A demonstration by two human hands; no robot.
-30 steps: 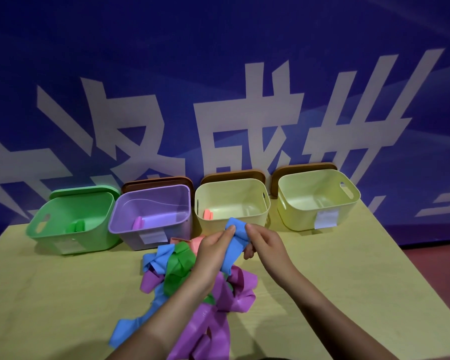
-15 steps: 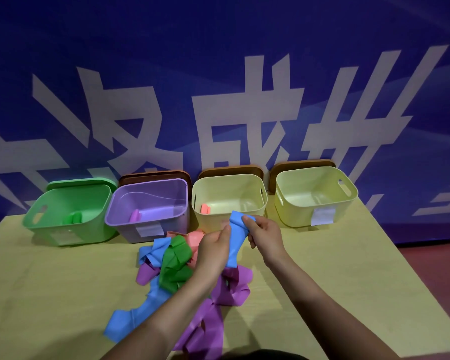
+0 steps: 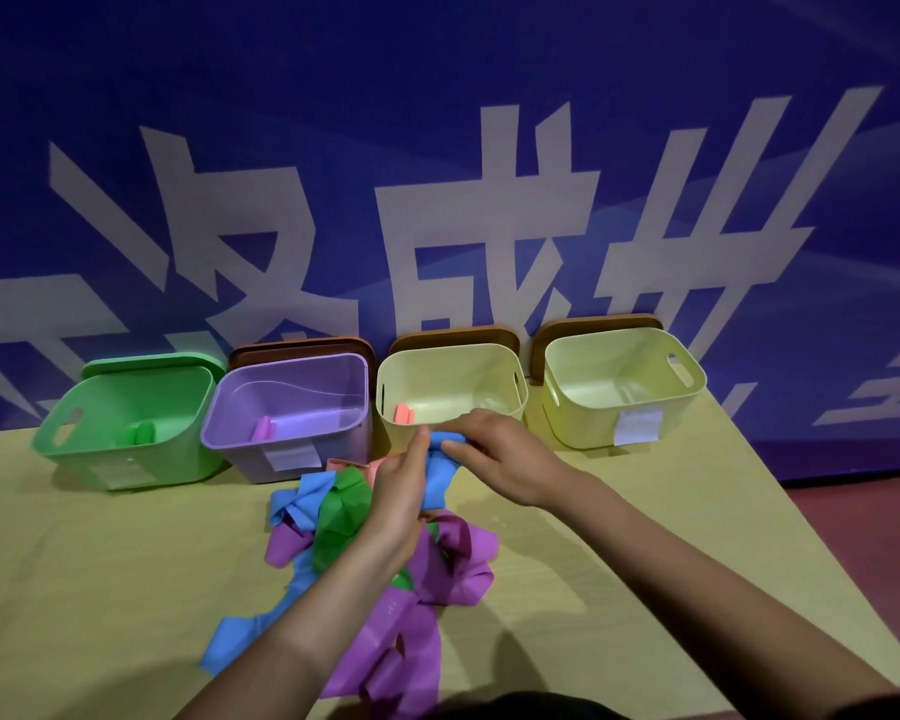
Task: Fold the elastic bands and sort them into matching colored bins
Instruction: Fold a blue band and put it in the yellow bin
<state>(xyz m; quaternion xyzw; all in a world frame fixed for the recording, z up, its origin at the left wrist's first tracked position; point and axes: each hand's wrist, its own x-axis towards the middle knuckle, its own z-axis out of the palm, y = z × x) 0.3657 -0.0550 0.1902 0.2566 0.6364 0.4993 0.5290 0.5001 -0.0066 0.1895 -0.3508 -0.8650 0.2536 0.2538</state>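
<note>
Centre of the frame: left hand (image 3: 404,493) and right hand (image 3: 494,459), both pinching one blue band (image 3: 440,472) between curled fingers and thumb, lifted just above the pile. Band gripped at its upper end, just in front of the third bin; lower part hanging down between the two hands.

Lower centre: loose pile of bands (image 3: 385,574) on the pale surface (image 3: 100,589), purple, green, blue and a little salmon pink, tangled and overlapping; one blue strip (image 3: 240,634) trailing toward the lower left.

Middle band of the frame, left to right, four open bins in a row at the far edge of the surface:
- green bin (image 3: 126,423), tilted toward the viewer, with a folded green piece inside;
- purple bin (image 3: 287,413), with a folded purple piece inside;
- first pale yellow bin (image 3: 450,376), with a folded pink piece inside, directly behind the hands;
- second pale yellow bin (image 3: 624,387), at the right, white label on its front.

Lids propped upright behind the bins. Upper frame: blue backdrop (image 3: 437,96) with large white characters.
</note>
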